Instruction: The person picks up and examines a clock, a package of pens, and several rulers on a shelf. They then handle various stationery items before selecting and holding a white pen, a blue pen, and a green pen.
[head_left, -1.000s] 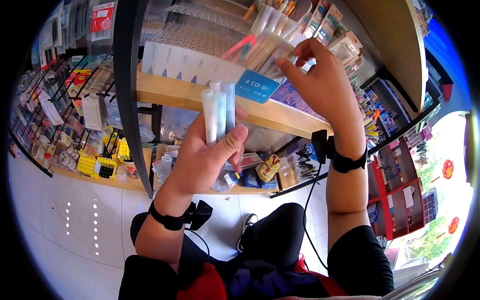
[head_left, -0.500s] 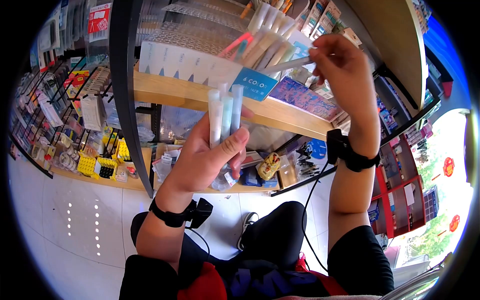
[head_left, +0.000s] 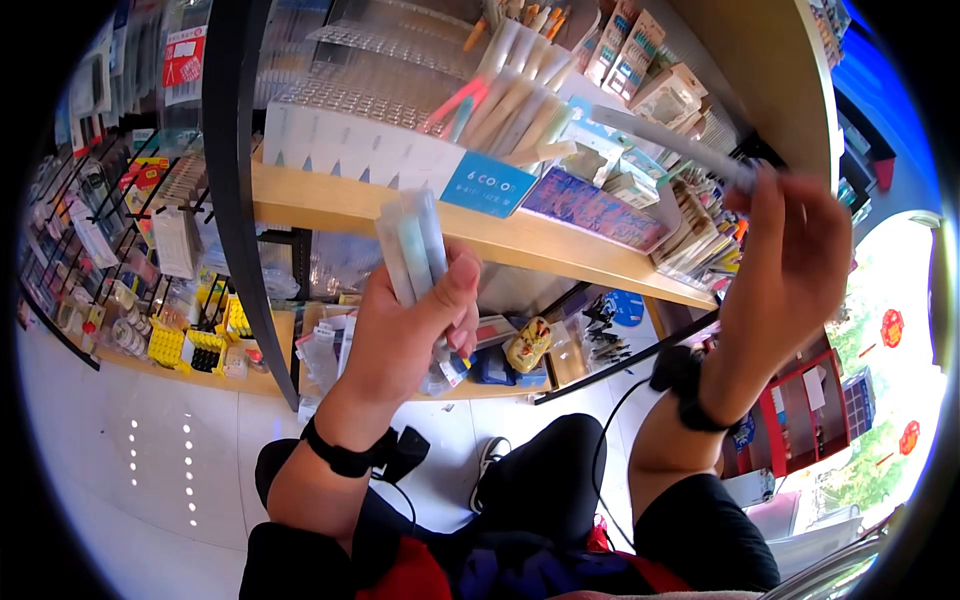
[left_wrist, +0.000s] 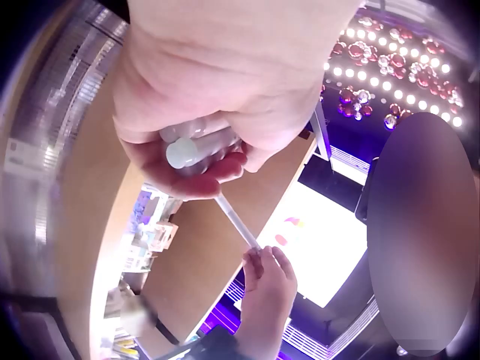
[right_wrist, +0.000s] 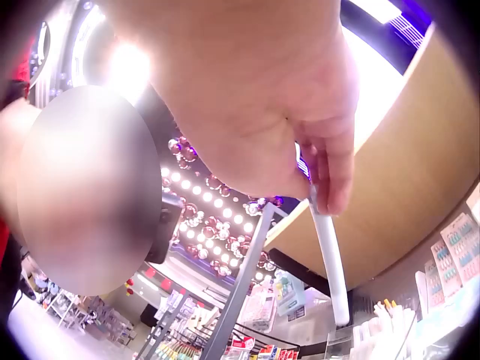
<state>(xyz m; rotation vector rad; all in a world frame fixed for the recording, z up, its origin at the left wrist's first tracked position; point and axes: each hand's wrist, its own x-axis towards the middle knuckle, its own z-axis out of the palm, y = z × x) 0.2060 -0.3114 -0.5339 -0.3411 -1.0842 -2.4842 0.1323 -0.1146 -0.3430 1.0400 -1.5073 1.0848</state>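
Observation:
In the head view the left hand (head_left: 400, 325) grips a bundle of several pale, translucent-capped markers (head_left: 412, 245), upright in front of the shelf edge. The right hand (head_left: 790, 255), raised at the right, pinches one end of a single pale marker (head_left: 670, 140), which slants up and left over the shelf. The right wrist view shows that marker (right_wrist: 330, 262) hanging from the fingertips. More markers (head_left: 515, 105) stand in a clear rack behind a white and blue label card reading "6 COLOR" (head_left: 485, 185); one lies tilted near the card's top edge.
A wooden shelf (head_left: 350, 195) runs across, with a black post (head_left: 235, 170) at its left. Boxed goods and pens fill the shelf's right part. Below lie a yellow patterned pouch (head_left: 528, 345) and small packages. Hanging goods line the left; a red shelf unit (head_left: 800, 410) stands right.
The right hand has moved right and away from the rack, drawing the single marker with it. The left hand stays wrapped around its bundle, which has shifted slightly left and tilted.

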